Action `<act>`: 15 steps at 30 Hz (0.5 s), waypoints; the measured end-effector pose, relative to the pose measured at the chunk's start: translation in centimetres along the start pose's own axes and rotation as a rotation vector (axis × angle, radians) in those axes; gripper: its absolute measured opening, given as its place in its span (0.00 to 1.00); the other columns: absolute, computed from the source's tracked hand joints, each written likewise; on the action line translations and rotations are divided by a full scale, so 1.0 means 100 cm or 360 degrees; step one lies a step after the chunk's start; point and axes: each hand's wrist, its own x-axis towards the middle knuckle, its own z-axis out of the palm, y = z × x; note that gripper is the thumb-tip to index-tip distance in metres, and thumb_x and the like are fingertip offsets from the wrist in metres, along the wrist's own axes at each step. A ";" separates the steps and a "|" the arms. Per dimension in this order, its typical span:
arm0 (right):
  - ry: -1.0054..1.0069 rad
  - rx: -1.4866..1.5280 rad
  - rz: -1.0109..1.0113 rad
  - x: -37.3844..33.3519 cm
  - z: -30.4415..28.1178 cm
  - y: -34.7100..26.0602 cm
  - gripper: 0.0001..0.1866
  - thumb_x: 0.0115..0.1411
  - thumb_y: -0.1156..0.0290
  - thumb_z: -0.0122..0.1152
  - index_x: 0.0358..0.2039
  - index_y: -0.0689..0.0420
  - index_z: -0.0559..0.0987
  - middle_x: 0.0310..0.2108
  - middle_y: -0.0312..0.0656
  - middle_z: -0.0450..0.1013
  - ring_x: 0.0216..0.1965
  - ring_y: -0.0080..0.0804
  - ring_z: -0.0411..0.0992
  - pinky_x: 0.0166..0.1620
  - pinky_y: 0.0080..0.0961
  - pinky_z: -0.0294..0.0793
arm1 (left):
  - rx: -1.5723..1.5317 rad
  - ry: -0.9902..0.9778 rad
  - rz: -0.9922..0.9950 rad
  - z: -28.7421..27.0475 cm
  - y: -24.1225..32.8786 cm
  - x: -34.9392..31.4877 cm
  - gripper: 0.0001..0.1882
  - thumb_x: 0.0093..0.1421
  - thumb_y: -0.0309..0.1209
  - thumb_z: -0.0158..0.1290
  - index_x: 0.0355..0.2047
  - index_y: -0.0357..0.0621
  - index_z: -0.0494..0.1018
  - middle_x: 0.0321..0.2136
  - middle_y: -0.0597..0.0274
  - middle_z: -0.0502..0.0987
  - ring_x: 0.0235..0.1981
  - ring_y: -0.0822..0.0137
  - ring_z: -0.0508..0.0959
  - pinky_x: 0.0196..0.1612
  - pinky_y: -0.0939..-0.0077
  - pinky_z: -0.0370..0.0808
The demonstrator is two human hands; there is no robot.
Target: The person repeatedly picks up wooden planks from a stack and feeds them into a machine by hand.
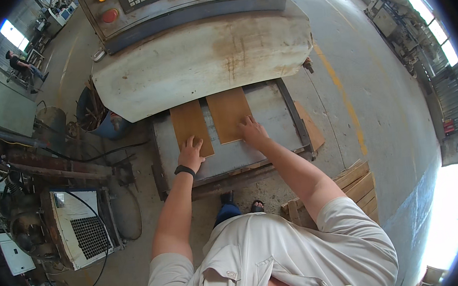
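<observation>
Two flat brown wooden boards [228, 113] lie side by side on the grey metal machine table, a narrow gap between them. Their far ends pass under the pale machine hood. On the near end of the left board [188, 122] rests my left hand [190, 154], fingers spread over the top and thumb near the board's near corner. My right hand [253, 132] lies on the right board's right edge near its near corner, with its fingers stretched forward. Neither hand appears wrapped around a board.
A stained hood [201, 59] spans the table's far side, below a control panel [186, 4] with coloured buttons. A blue bin [110, 125] of wood scraps stands left. Wooden planks [359, 189] lie on the floor at right. A person [23, 66] sits far left.
</observation>
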 end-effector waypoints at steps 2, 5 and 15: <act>0.0014 -0.0045 0.0002 0.007 0.003 0.005 0.34 0.50 0.72 0.70 0.59 0.50 0.71 0.61 0.52 0.61 0.66 0.52 0.58 0.60 0.45 0.70 | -0.0015 0.0052 0.0041 -0.001 -0.003 0.010 0.42 0.48 0.35 0.69 0.64 0.56 0.65 0.66 0.58 0.58 0.66 0.50 0.60 0.65 0.60 0.68; 0.0088 -0.0103 -0.0001 0.019 0.004 0.005 0.35 0.49 0.72 0.71 0.59 0.49 0.70 0.60 0.51 0.62 0.65 0.51 0.59 0.59 0.45 0.70 | 0.0014 0.0043 0.0048 -0.007 -0.003 0.020 0.40 0.50 0.36 0.68 0.64 0.57 0.66 0.66 0.58 0.57 0.64 0.50 0.62 0.65 0.58 0.69; 0.0051 -0.0188 0.0081 0.055 -0.011 -0.009 0.20 0.60 0.73 0.54 0.54 0.51 0.76 0.57 0.53 0.66 0.62 0.49 0.63 0.60 0.42 0.68 | -0.0035 0.0122 0.0089 -0.016 -0.023 0.055 0.40 0.49 0.35 0.68 0.63 0.56 0.67 0.65 0.58 0.59 0.64 0.47 0.61 0.63 0.57 0.72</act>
